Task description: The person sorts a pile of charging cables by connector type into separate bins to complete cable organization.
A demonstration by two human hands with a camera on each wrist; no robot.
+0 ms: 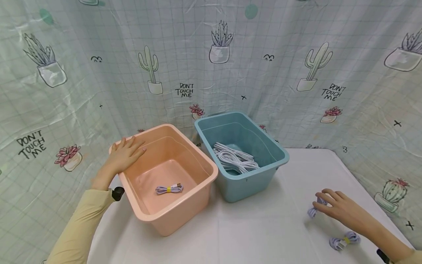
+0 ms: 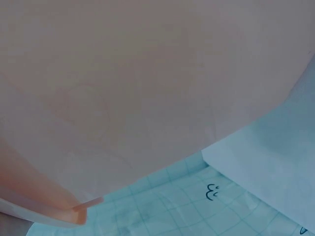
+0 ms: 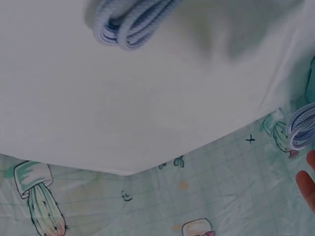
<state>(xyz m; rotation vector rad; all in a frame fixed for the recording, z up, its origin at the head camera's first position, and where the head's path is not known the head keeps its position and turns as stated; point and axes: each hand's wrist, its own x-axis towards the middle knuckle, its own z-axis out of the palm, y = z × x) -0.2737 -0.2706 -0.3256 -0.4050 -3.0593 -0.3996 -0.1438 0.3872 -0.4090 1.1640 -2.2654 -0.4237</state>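
My left hand (image 1: 123, 156) lies with spread fingers over the left rim of a peach plastic basin (image 1: 181, 211). On the basin floor is a coiled lilac cable (image 1: 161, 190) with a yellow tie and a white plug. At the right, above the table, my right hand (image 1: 341, 209) pinches another coiled lilac cable (image 1: 311, 212), partly hidden by the fingers; its loops also show at the right edge of the right wrist view. Below that hand, a third lilac cable bundle (image 1: 335, 243) with a yellow tie lies on the white table.
A blue plastic basin (image 1: 250, 187) stands right of the peach one, close beside it, with several white cable bundles (image 1: 232, 158) inside. Behind the table (image 1: 263, 227) hangs a cactus-print curtain (image 1: 184, 44), which also runs along both sides.
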